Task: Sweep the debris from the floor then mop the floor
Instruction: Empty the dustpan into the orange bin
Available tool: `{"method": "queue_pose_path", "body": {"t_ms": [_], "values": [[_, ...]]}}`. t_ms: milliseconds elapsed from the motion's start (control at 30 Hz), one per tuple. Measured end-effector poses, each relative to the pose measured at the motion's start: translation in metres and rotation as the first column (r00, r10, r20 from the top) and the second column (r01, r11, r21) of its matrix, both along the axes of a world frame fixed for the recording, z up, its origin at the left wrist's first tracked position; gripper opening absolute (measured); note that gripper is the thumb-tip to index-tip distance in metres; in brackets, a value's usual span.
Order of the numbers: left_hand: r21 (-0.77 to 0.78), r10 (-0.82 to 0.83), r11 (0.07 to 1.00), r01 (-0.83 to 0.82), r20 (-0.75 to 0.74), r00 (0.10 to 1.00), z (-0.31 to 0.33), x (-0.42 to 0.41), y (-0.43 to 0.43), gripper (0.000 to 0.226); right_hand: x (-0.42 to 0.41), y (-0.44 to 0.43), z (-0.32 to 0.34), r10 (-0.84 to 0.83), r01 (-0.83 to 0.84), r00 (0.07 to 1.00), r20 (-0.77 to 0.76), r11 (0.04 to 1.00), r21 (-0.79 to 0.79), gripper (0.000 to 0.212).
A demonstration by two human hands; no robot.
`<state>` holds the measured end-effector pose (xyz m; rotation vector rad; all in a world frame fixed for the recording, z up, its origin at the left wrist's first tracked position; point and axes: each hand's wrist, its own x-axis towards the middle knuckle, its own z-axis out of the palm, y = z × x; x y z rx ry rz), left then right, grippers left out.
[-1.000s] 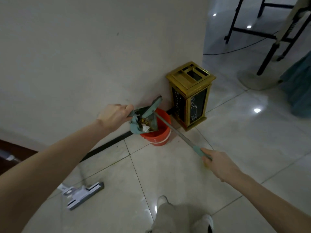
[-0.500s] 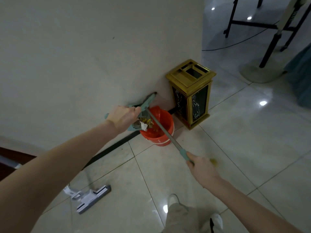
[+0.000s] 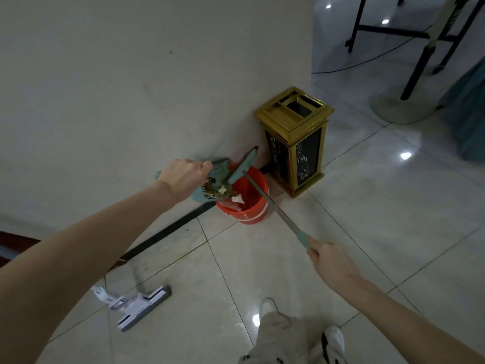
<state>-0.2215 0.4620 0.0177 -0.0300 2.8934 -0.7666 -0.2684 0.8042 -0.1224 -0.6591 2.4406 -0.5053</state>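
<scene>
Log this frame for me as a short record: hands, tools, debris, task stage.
left hand: grips the teal dustpan, tilted over the orange bucket
right hand: grips the broom by its handle
broom head: at the dustpan's mouth
debris: at the dustpan's lip, above the bucket
mop: lies on the floor, untouched
nearby: gold bin beside the bucket
stage: emptying sweepings; mopping not yet begun

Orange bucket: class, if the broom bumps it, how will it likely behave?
The orange bucket probably slides easily: it looks like light plastic on a glossy tiled floor. It seems unlikely to tip, being squat and wide.
</scene>
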Motion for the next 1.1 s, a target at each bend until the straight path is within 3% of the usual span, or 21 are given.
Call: {"method": "queue_pose_path", "body": {"t_ms": [167, 333, 567, 733, 867, 1100], "values": [[0.033, -0.007, 0.999, 0.008, -0.028, 1.0, -0.002, -0.003, -0.001, 0.024, -0.001, -0.012, 0.009, -0.013, 0.02, 0.998, 0.064, 0.993, -0.116, 0.044], [0.055, 0.037, 0.998, -0.035, -0.035, 0.999, -0.004, -0.01, -0.006, 0.026, 0.014, -0.035, 0.008, 0.038, -0.026, 0.995, 0.088, 0.99, -0.136, 0.046], [0.015, 0.039, 0.999, -0.039, -0.028, 0.999, -0.001, -0.015, -0.006, 0.028, 0.021, -0.027, -0.007, 0.174, -0.173, 0.985, -0.003, 0.982, 0.073, 0.05], [0.002, 0.009, 1.0, -0.009, -0.003, 1.0, -0.002, -0.014, -0.004, 0.029, -0.001, -0.002, -0.005, 0.183, -0.169, 0.981, -0.064, 0.968, 0.184, 0.05], [0.004, -0.022, 1.0, 0.022, 0.004, 1.0, -0.007, -0.011, 0.002, 0.026, -0.01, 0.005, 0.002, 0.121, -0.119, 0.993, -0.02, 0.99, 0.082, 0.04], [-0.02, -0.065, 0.998, 0.065, 0.029, 0.997, -0.004, -0.009, 0.014, 0.022, 0.014, -0.008, 0.001, 0.044, -0.028, 0.992, 0.12, 0.991, -0.132, 0.045]]}}
